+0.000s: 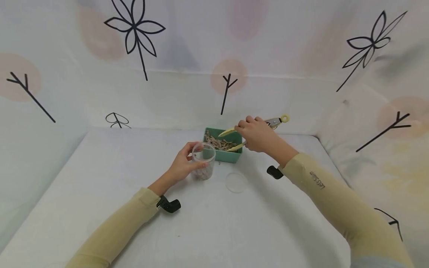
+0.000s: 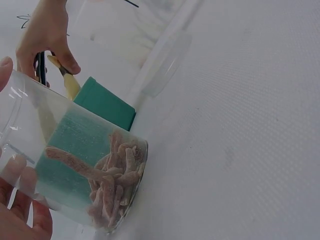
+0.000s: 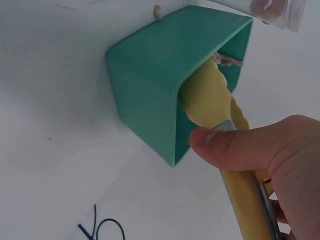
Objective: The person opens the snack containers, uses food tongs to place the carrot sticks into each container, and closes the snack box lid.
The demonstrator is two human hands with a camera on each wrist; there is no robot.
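Observation:
My left hand (image 1: 183, 163) grips a clear plastic jar (image 1: 203, 162) upright on the table. Pale brown, stick-like pieces (image 2: 117, 180) lie heaped at the jar's bottom, one leaning up against its wall. Just behind the jar is a green rectangular box (image 1: 222, 155), holding many similar brownish strips (image 1: 219, 142). With my right hand (image 1: 258, 134) I hold yellow-tipped metal tongs (image 1: 274, 122) over the box from the right. The tongs' arms are spread, and in the right wrist view a yellow tip (image 3: 205, 95) reaches inside the rim; what lies between the tips is hidden there.
A clear round lid (image 1: 236, 182) lies flat on the white table (image 1: 201, 230), in front of the box. One loose strip (image 3: 158, 12) sits beside the box. White cloth with drawn flowers (image 1: 134, 26) hangs behind and at both sides.

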